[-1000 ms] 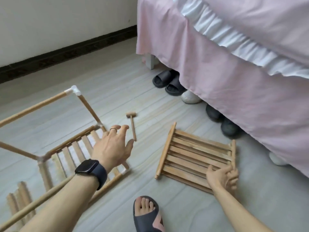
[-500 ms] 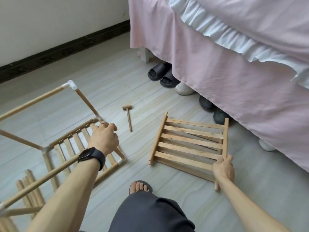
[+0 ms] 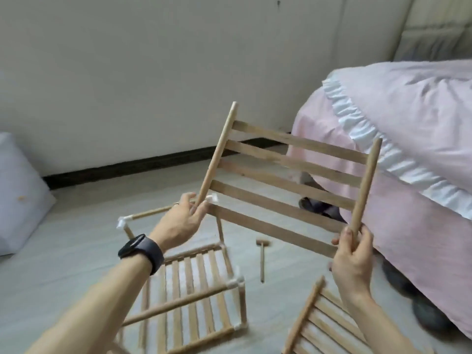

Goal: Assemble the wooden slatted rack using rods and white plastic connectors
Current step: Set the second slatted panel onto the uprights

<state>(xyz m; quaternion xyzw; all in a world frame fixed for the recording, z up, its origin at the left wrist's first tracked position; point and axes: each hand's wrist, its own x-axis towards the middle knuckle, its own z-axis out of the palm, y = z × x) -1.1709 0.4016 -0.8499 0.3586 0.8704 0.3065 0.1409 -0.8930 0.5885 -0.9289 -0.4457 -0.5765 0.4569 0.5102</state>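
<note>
I hold a wooden slatted panel (image 3: 286, 183) up in the air, tilted, with several slats between two side rods. My left hand (image 3: 181, 222), with a dark watch on the wrist, grips the lower end of its left rod. My right hand (image 3: 351, 254) grips the lower end of its right rod. Below on the floor stands the partly built rack frame (image 3: 194, 279), a slatted shelf with rods joined by white plastic connectors (image 3: 236, 282). Another slatted panel (image 3: 321, 325) lies on the floor at the lower right.
A small wooden mallet (image 3: 262, 256) lies on the floor between the frame and the bed. A bed with a pink cover (image 3: 408, 139) fills the right side, with dark slippers (image 3: 318, 206) under it. A white bag (image 3: 18, 198) sits at the left by the wall.
The slatted panel has been lifted off the floor into the air. My left hand left the rack frame and took the panel's left rod. The view tilted up toward the wall.
</note>
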